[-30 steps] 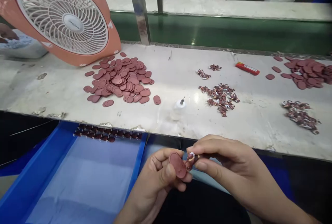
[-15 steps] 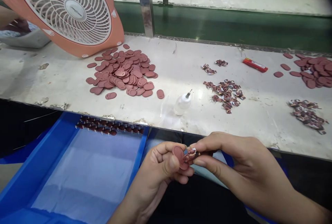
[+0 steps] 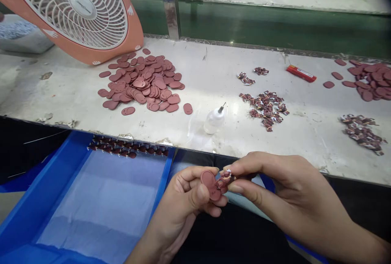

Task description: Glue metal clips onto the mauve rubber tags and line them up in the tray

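My left hand [image 3: 186, 201] pinches a reddish-brown oval disc [image 3: 209, 180] between thumb and fingers, its flat face toward the camera. Thumb and forefinger of my right hand [image 3: 275, 186] hold a small brown-and-white figurine [image 3: 225, 178] against the disc's right side. Whether the two parts are joined cannot be made out. Beyond my hands, a clear bottle with a needle tip [image 3: 214, 120] stands on the white bench [image 3: 189, 137]. A heap of similar discs [image 3: 146, 82] lies left of it, and a cluster of figurines [image 3: 266, 107] to its right.
An orange fan [image 3: 134, 23] leans at the back left beside a grey tub [image 3: 26, 44]. The blue tray [image 3: 45, 199] at lower left holds rows of dark pieces [image 3: 122, 148]. A red packet [image 3: 301, 73], more discs [image 3: 374, 78] and more figurines [image 3: 363, 131] lie right.
The view has shifted slightly, so the fan and bench sit a little higher. Both hands keep their grips with hardly any movement. The other person's hand at the tub has mostly left view.
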